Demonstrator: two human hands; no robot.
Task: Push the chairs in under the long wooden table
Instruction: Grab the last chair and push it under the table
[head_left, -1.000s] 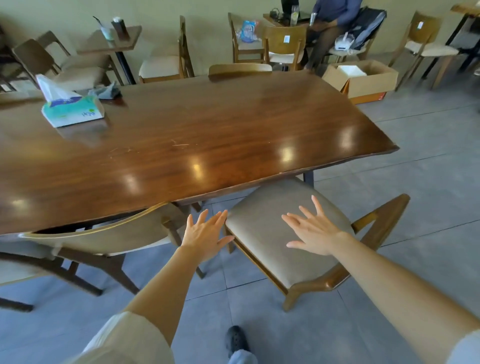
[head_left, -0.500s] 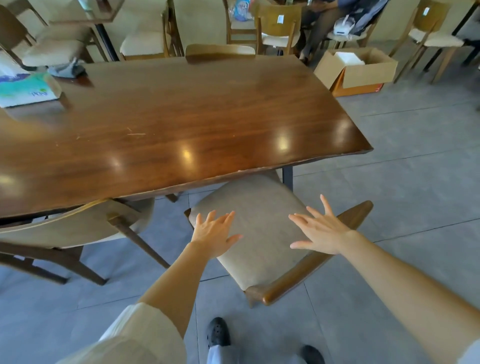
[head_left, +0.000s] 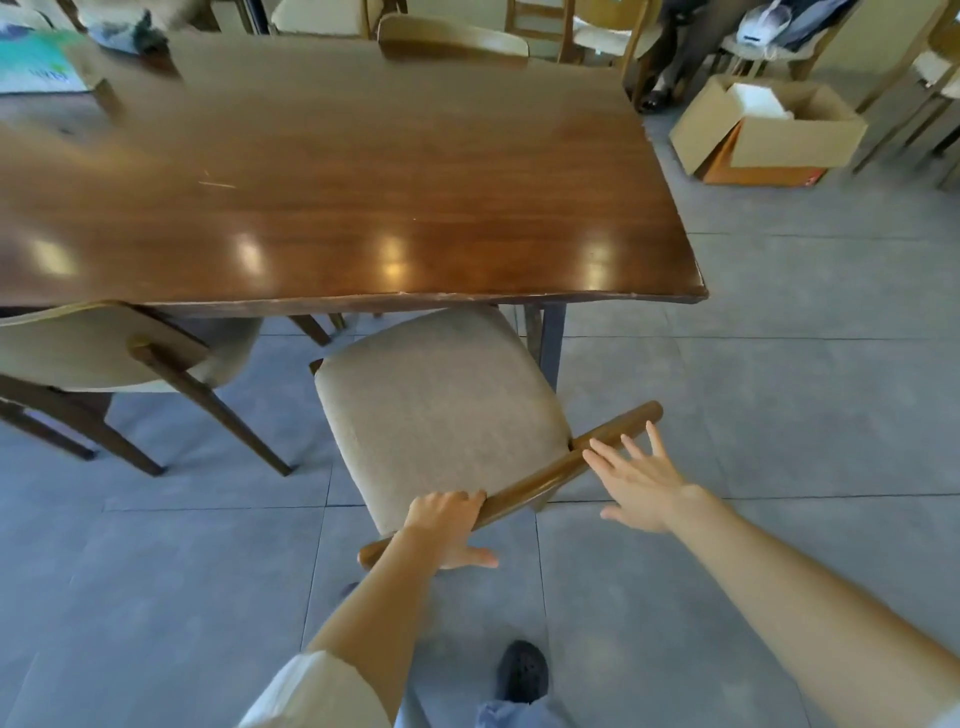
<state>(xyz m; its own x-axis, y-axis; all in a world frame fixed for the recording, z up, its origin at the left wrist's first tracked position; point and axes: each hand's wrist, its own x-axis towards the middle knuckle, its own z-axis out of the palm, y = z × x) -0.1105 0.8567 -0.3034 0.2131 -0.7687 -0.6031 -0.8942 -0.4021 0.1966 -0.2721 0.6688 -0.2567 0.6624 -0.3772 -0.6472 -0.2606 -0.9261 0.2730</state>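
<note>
The long wooden table fills the upper half of the head view. A chair with a beige seat stands at its near right corner, turned at an angle, its seat partly under the table edge. Its curved wooden backrest runs diagonally toward me. My left hand grips the lower end of that backrest, fingers over the top. My right hand hovers with spread fingers at the backrest's upper end, barely touching it. A second chair at the left sits pushed in.
An open cardboard box stands on the grey tile floor right of the table. More chairs and a seated person's legs are behind the table. A tissue pack lies at the far left. My shoe is below the chair.
I have stepped closer and my view has tilted down. My left hand dropped from above the seat and closed on the backrest. My right hand moved to the backrest's upper end.
</note>
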